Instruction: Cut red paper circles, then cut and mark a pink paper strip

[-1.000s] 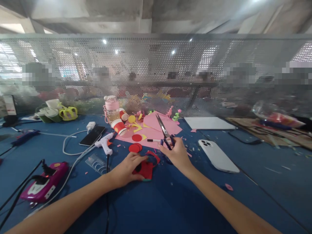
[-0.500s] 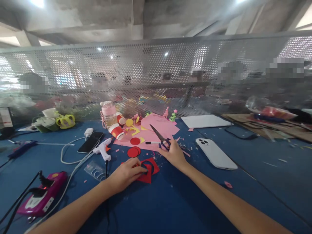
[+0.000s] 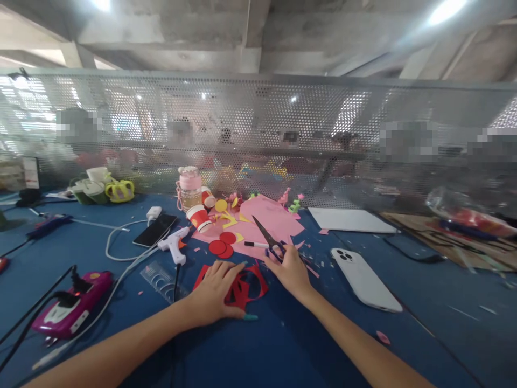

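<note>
My left hand [image 3: 216, 291] lies with its fingers apart over red paper scraps [image 3: 241, 292], one of which has a round hole cut out of it. The hand hides part of these scraps. In my right hand [image 3: 294, 274] are dark-handled scissors [image 3: 264, 233], blades pointing away and to the left above pink paper [image 3: 266, 213]. Cut red paper circles [image 3: 218, 247] lie just beyond my left hand, overlapping. A capped marker [image 3: 255, 244] rests beside the scissors.
A white glue gun [image 3: 173, 247], a clear stencil ruler [image 3: 159, 281] and a purple power strip [image 3: 76, 307] lie to the left. Red paper cups [image 3: 198, 218] and a pink-lidded bottle [image 3: 189, 188] are at the back. To the right is a white phone [image 3: 365, 280].
My left hand has gone from pinching at the red paper to lying spread over the scraps. My right hand still holds the scissors. The camera view has shifted slightly.
</note>
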A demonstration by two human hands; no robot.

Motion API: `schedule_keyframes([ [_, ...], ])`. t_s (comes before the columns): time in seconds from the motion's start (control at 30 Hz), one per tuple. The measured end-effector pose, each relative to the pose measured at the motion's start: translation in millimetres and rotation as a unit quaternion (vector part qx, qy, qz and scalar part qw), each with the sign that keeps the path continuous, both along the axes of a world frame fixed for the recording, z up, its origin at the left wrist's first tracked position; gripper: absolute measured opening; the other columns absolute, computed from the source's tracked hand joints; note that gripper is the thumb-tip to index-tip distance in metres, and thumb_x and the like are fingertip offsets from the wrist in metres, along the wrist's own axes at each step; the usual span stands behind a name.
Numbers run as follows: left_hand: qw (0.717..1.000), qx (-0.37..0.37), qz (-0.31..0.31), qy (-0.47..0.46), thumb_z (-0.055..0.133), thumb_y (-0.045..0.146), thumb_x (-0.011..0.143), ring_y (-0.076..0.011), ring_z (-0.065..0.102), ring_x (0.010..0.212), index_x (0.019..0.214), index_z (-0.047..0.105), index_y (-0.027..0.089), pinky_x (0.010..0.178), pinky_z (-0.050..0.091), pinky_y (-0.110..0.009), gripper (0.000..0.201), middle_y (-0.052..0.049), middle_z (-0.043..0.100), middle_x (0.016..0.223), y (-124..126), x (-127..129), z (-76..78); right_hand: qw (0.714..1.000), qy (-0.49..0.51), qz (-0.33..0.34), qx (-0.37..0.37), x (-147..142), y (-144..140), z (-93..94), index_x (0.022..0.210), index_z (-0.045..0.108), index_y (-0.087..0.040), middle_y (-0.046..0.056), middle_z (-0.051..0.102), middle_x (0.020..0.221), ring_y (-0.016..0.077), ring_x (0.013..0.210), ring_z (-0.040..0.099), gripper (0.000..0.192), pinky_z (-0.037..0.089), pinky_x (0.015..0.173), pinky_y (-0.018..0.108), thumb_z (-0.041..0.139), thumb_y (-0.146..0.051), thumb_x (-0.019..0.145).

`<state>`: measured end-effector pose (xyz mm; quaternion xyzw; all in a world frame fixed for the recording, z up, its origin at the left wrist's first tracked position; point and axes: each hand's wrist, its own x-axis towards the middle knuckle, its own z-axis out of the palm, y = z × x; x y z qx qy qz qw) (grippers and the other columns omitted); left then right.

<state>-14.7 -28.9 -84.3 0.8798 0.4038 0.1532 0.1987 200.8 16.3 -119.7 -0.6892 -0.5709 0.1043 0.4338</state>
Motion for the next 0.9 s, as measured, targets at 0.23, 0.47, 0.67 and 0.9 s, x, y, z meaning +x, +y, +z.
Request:
schedule_keyframes([
  [0.23, 0.999, 0.018, 0.024, 0.031, 0.062, 0.051, 0.078, -0.0357, 0.045, 0.116, 0.137, 0.039, 0.016, 0.097, 0.034, -0.06, 0.072, -0.018, 0.05, 0.125, -1, 3, -4.3, 1.0, -0.025, 0.0, -0.003, 0, 1, -2.8, 0.088, 0.048, -0.021, 0.013, 0.063, 0.089, 0.0337, 0.09, 0.061, 0.04, 0.047, 0.075, 0.042, 0.058, -0.049, 0.062],
  [0.47, 0.996, 0.05, -0.067, 0.006, 0.05, 0.034, 0.089, -0.0242, 0.063, 0.09, 0.119, 0.054, 0.018, 0.081, 0.047, -0.034, 0.035, -0.011, 0.067, 0.099, -2, 1, -1.1, 0.998, -0.055, 0.018, -0.014, 6, -3, -3.8, 0.091, 0.047, -0.02, 0.015, 0.062, 0.094, 0.0332, 0.095, 0.06, 0.043, 0.047, 0.08, 0.042, 0.055, -0.052, 0.065],
  [0.67, 0.987, 0.076, -0.138, -0.037, 0.045, 0.019, 0.088, -0.0181, 0.064, 0.078, 0.101, 0.065, 0.017, 0.071, 0.048, -0.025, 0.024, -0.009, 0.07, 0.087, -3, -2, -1.4, 0.998, -0.064, 0.027, -0.005, 7, -4, -6.3, 0.091, 0.048, -0.019, 0.017, 0.061, 0.092, 0.035, 0.09, 0.06, 0.044, 0.047, 0.075, 0.043, 0.054, -0.054, 0.066],
  [0.9, 0.985, 0.128, -0.069, -0.091, 0.049, 0.025, 0.087, -0.0148, 0.059, 0.076, 0.105, 0.065, 0.015, 0.071, 0.046, -0.027, 0.026, -0.008, 0.068, 0.089, 37, 4, 58.7, 0.996, -0.08, 0.03, 0.018, 3, -2, -11.8, 0.098, 0.049, -0.018, 0.017, 0.062, 0.097, 0.0346, 0.094, 0.06, 0.044, 0.047, 0.076, 0.043, 0.054, -0.05, 0.068],
])
